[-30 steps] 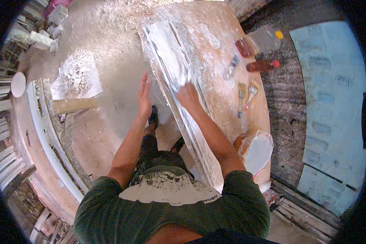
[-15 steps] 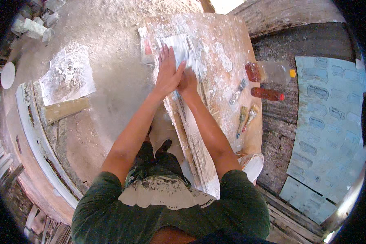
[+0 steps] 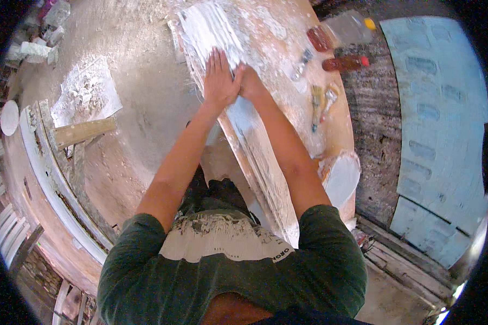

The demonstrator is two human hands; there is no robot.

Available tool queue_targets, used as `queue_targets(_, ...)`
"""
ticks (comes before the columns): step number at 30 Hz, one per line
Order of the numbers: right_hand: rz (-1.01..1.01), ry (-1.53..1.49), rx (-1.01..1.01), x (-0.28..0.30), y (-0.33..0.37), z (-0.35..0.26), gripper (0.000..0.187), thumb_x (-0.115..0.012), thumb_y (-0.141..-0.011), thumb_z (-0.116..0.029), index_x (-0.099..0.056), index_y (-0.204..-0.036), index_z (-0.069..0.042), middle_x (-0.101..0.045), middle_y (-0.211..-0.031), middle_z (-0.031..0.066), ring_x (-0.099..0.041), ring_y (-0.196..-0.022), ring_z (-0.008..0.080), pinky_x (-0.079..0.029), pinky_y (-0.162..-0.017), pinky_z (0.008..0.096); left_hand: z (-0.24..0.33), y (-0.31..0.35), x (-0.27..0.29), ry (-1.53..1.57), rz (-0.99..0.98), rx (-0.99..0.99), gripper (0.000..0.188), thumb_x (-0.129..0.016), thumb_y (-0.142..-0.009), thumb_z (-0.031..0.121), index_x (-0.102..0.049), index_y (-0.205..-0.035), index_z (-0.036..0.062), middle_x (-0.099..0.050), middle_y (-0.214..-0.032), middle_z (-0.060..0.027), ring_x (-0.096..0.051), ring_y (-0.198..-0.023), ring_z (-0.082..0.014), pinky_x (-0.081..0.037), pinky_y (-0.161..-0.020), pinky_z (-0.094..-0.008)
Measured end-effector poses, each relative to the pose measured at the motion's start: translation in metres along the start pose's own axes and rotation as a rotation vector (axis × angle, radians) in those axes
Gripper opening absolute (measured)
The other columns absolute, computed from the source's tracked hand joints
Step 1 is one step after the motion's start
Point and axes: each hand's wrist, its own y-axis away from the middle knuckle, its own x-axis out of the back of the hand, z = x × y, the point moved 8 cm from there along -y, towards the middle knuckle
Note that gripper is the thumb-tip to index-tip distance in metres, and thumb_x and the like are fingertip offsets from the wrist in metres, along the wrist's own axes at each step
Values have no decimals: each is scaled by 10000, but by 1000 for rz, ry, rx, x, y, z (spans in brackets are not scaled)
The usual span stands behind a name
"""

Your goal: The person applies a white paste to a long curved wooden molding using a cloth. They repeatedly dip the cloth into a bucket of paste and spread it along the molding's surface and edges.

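Across the workbench runs a long, narrow strip (image 3: 209, 30), wet-looking and white with lengthwise ridges at its far end. Its nearer stretch is pale blue and brown, with rough streaks. My left hand (image 3: 221, 81) lies on the strip with its fingers stretched forward and its thumb toward the right. Close against it, my right hand (image 3: 251, 82) rests at the strip's right side; its fingers are mostly hidden beside the left thumb. Whether anything lies under my palms cannot be seen.
White-spattered workbench (image 3: 287, 114) holds brushes (image 3: 316, 105), a large clear bottle (image 3: 347, 30) with a yellow cap, a red-capped bottle (image 3: 341, 64) of reddish liquid, and a white bucket (image 3: 343, 176) near me. Left on the floor lies a debris-covered white sheet (image 3: 87, 89); a blue panel (image 3: 434, 119) stands right.
Both hands have slid toward me along the strip, uncovering the white ridged surface at its far end. My view has shifted, so the bench and bottles appear higher in the picture.
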Motion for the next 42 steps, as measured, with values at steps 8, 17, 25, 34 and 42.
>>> queue_targets(8,-82,27,-82,42,257,-43,248,-542,-799,-195,-591,-883,32,-586,-972,234,-563,-903,351,-464,-811,399,135,217,-24,-59,-38,11,786,-383,-922,492,-236,-1358,-145,-182,-1443,-332,-184,-1364,-423,-136,-1125,-459)
queue_targets(17,-175,-602,-425,23,541,-27,409,-548,-796,-150,-494,-1141,62,-579,-1064,220,-565,-976,303,-464,-839,352,262,461,-62,-59,-170,9,814,-347,-926,502,-165,-1378,-150,-101,-1460,-337,-137,-1371,-434,-95,-1137,-442)
queue_targets(25,-74,43,-44,34,752,-17,299,-558,-759,-115,-537,-1019,31,-570,-960,181,-549,-913,322,-450,-823,376,378,629,-86,-32,-254,-75,844,-353,-918,522,-149,-1378,-155,-91,-1465,-330,-91,-1389,-410,-75,-1139,-439)
queue_targets(34,22,85,-45,49,980,-27,155,-616,-703,-122,-556,-774,2,-539,-797,162,-527,-803,312,-446,-742,392,487,827,-118,-59,-230,-77,842,-361,-925,522,-171,-1362,-173,-94,-1459,-340,-109,-1382,-418,-85,-1135,-451)
queue_targets(42,106,-351,-328,20,1194,15,186,-597,-791,-172,-530,-806,0,-511,-766,127,-515,-737,269,-441,-674,387,591,1000,-138,-11,-269,-117,843,-377,-920,515,-162,-1369,-165,-80,-1465,-334,-100,-1384,-420,-81,-1134,-453)
